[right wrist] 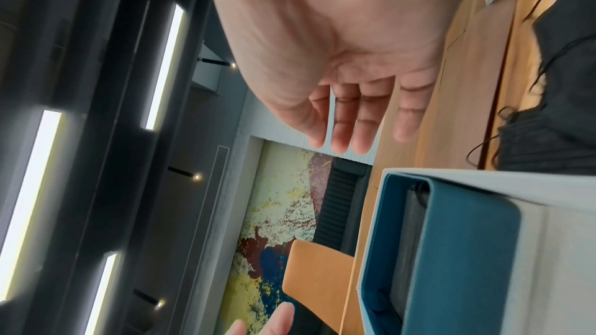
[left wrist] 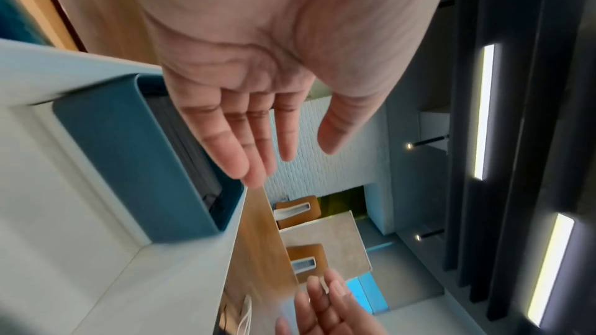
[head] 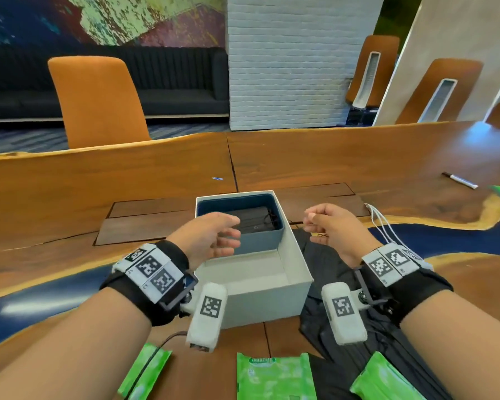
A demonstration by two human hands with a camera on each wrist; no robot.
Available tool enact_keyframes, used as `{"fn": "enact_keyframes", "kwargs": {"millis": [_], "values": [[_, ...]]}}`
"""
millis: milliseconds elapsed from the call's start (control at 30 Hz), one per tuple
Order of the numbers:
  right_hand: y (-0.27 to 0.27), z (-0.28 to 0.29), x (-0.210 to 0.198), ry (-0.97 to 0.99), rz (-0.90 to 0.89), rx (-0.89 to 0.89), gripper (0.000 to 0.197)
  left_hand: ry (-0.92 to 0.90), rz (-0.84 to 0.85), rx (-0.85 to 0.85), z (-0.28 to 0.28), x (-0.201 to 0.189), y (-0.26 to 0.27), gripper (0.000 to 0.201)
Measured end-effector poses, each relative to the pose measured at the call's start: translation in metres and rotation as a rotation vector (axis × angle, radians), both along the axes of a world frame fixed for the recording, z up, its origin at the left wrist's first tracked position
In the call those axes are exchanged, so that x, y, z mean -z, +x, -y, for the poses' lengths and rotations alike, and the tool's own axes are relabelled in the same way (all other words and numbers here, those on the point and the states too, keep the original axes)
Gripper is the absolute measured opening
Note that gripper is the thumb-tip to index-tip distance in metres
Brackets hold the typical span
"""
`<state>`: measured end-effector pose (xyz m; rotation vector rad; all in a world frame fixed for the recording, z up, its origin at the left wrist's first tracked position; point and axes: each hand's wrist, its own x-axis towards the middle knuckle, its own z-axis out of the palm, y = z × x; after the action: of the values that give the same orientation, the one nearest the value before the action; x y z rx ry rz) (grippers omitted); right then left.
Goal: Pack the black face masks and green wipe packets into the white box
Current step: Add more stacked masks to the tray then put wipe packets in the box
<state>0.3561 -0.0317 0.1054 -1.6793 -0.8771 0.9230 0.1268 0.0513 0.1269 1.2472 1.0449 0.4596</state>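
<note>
Black face masks [head: 254, 220] lie stacked in a blue tray [head: 260, 241] set in the far half of the white box [head: 272, 301]; the near half of the box shows only its pale floor. More black face masks [head: 329, 255] lie in a loose heap on the table [head: 70, 197] just right of the box, their ear loops trailing. Three green wipe packets sit along the near edge of the table: one at the left [head: 145, 370], one in the middle [head: 274, 376] and one at the right [head: 384, 379]. The middle packet bears a white oval label with green lettering, too blurred to read.

The left hand [head: 211, 235] hovers over the left rim of the box with its fingers straight and loosely spread, holding nothing; the left wrist view shows the bare palm [left wrist: 258, 60] above the tray. The right hand [head: 332, 226] hangs above the heap with relaxed, slightly bent fingers, also holding nothing. Both wrists carry bands with square black-and-white coded markers. A marker pen [head: 459, 180] lies far right on the table, near white cords [head: 381, 220].
</note>
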Motion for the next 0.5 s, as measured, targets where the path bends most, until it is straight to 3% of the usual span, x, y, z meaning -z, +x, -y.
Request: {"fn": "enact_keyframes", "kwargs": {"millis": [167,333,433,500], "values": [[-0.007,0.062,0.018,-0.020,0.049,0.059,0.013,-0.030,-0.152,0.264,0.048,0.040,0.005,0.020],[-0.001,0.122,0.054,-0.175,0.063,0.080,0.012,-0.076,-0.337,0.477,0.090,0.096,0.018,0.008],[0.012,0.155,0.074,-0.274,0.128,0.131,0.009,0.083,-0.458,0.591,0.105,0.118,0.032,0.007],[0.021,0.175,0.088,-0.382,0.257,0.148,0.002,0.264,-0.581,0.655,0.112,0.133,0.038,0.024]]}}
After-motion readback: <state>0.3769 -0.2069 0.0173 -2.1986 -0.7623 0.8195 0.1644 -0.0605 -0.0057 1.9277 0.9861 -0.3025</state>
